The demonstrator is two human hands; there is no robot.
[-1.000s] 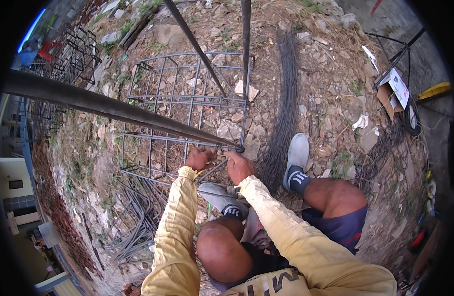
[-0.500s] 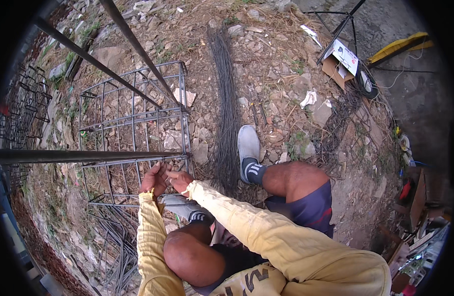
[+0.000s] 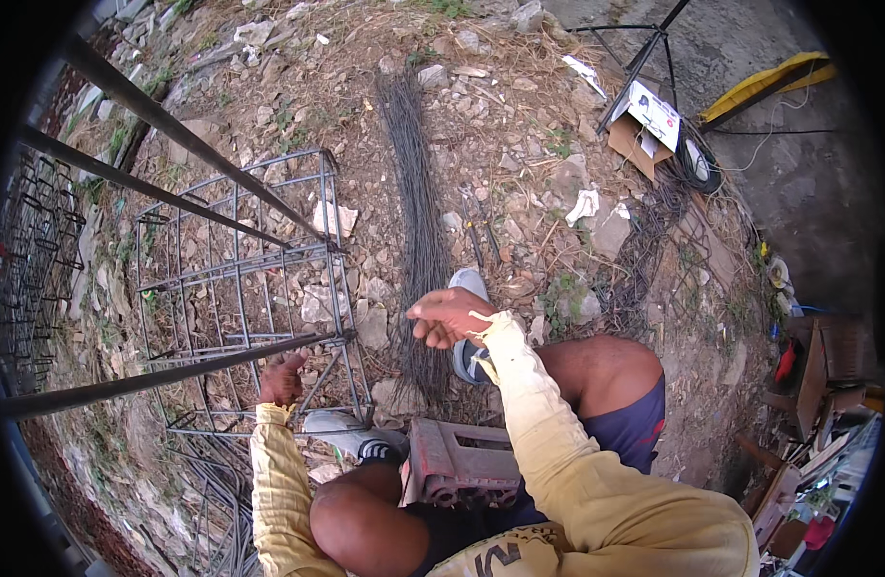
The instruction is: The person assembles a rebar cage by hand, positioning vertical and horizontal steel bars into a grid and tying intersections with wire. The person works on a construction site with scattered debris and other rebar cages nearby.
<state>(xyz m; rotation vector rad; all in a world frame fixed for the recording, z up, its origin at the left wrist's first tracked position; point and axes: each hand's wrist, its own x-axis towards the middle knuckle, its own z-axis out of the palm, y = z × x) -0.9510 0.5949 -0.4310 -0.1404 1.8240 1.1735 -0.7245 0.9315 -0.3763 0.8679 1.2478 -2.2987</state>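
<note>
Beside the near right end of a steel rebar cage, my left hand is closed, thumb raised. Whatever lies in its fingers is too small to make out. My right hand hovers over the lower part of a long bundle of thin dark tie wire, next to my shoe. Its fingers are curled together, and anything pinched in them does not show. Long dark bars slant in from the left to the cage's right side.
A pincer-like tool lies on the stony ground right of the wire. A worn reddish plastic crate is between my legs. Farther right are a cardboard box and tangled wire. More rebar cages stand at far left.
My hands were together at the cage's near edge. The right hand has moved away to the right, over the wire bundle; the left stays beside the cage. The view has shifted, uncovering the crate.
</note>
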